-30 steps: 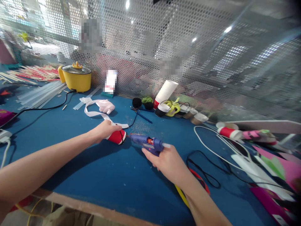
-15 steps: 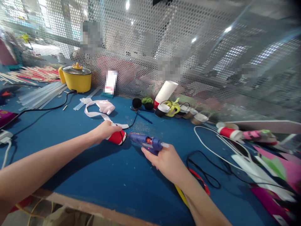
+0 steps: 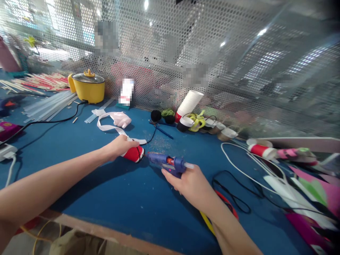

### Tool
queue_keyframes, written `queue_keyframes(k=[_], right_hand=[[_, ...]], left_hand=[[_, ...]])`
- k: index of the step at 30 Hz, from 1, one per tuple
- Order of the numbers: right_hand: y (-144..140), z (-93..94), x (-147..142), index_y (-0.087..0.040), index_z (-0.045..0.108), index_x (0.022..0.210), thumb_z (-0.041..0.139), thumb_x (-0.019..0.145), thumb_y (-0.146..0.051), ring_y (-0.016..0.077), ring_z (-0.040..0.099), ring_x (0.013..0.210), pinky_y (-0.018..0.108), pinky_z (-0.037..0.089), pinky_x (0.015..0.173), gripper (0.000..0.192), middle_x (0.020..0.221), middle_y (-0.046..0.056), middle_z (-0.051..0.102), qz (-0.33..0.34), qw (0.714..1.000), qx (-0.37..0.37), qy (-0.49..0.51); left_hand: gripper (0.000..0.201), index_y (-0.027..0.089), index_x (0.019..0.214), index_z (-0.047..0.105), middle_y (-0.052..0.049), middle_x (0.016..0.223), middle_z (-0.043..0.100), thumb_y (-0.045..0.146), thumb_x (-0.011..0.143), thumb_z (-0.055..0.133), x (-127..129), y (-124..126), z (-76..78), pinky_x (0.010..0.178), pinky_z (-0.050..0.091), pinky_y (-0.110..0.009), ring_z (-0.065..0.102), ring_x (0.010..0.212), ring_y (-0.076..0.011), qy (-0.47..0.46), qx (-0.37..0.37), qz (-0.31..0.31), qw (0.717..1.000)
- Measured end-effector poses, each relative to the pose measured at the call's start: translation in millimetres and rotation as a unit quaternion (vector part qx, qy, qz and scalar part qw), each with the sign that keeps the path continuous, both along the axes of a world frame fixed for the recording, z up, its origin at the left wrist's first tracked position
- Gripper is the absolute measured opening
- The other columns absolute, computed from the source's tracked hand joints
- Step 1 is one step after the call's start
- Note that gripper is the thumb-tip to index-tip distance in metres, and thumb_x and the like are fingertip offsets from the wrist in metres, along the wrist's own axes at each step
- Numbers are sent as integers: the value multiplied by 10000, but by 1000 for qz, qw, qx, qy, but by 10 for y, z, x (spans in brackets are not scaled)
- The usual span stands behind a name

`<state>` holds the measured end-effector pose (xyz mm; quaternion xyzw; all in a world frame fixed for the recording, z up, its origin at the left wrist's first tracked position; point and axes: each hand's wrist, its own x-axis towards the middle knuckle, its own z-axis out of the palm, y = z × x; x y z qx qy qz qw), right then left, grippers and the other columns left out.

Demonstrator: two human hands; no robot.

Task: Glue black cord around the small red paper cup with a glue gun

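On the blue table (image 3: 111, 198), your left hand (image 3: 120, 146) clasps the light, crushable red cup (image 3: 134, 154) by its side, while your right hand (image 3: 191, 183) grips the glue gun (image 3: 167, 163) by its handle.

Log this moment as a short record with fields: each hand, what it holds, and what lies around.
left hand: grips a red cup lying on its side on the blue table
right hand: holds a blue glue gun, nozzle pointed at the cup's end
behind the cup: white ribbon
far left: yellow pot with lid, clear glue sticks
back: stack of white cups leaning on the mesh screen
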<state>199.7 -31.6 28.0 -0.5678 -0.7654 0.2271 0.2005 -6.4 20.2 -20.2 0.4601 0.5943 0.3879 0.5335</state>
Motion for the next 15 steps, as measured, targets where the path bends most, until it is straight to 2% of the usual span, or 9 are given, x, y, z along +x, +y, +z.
queue_keyframes(k=[9,15], right_hand=[[-11,-4,8,-195,487,554,519,742,-268,105,438,349,229,357,417,204,372,-45,479,6,1000,-8,-11],[29,-7,24,-183,544,590,522,741,-273,113,454,350,226,366,410,178,353,-45,465,-7,1000,23,-18]], left_hand=[[275,155,646,543,-2,537,569,386,587,680,-11,-2,17,447,305,-246,522,499,-149,58,0,19,998],[263,162,594,522,13,473,510,386,610,660,-5,-1,-60,419,270,-238,476,455,-131,33,40,-2,999]])
